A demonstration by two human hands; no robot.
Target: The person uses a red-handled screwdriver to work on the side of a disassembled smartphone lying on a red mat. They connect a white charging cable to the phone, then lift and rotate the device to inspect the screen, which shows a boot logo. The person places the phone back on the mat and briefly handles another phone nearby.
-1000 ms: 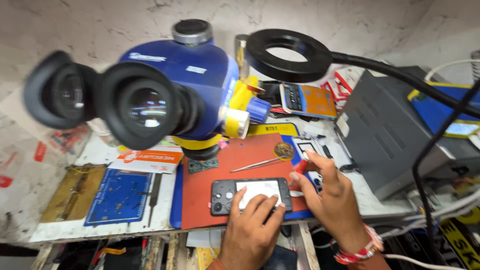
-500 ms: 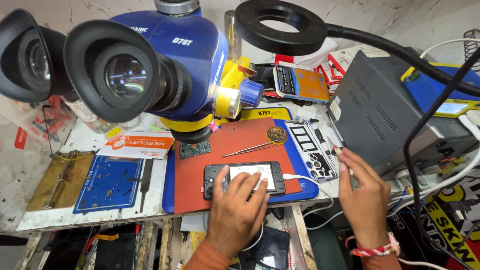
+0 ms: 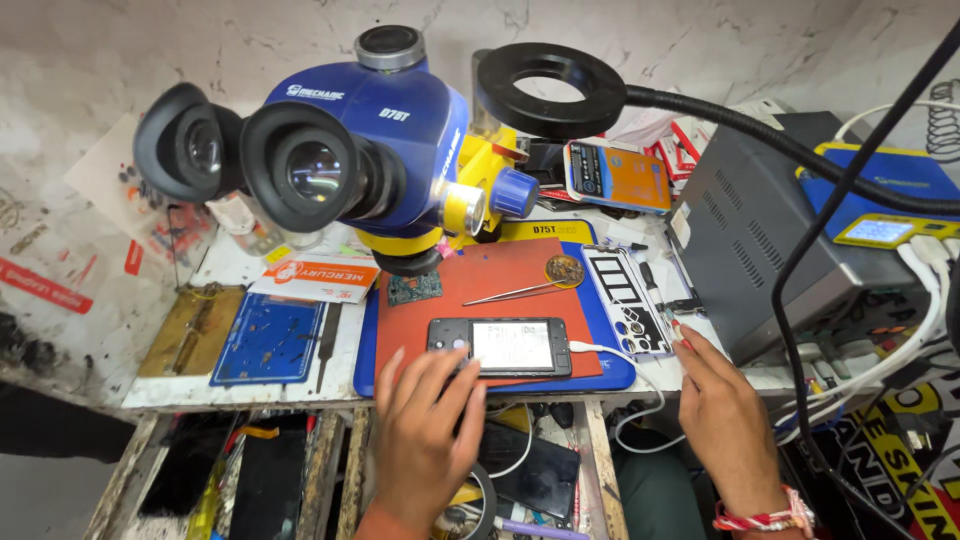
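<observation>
Fingers of left hand (image 3: pixel 425 440) spread, touching phone (image 3: pixel 500 347) | right hand (image 3: pixel 722 410) released, fingertips partly hidden | wrists cut off

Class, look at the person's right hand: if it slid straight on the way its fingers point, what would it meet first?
Most likely the white card of small parts beside the red mat; the right hand points up-left at it, though depth is unclear.

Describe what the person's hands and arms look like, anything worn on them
Both hands are bare: no gloves and no rings that I can see. The right hand has a braided thread band in red, white and orange around the wrist. The left hand shows nothing on its wrist. No sleeves reach the forearms in view.
</observation>
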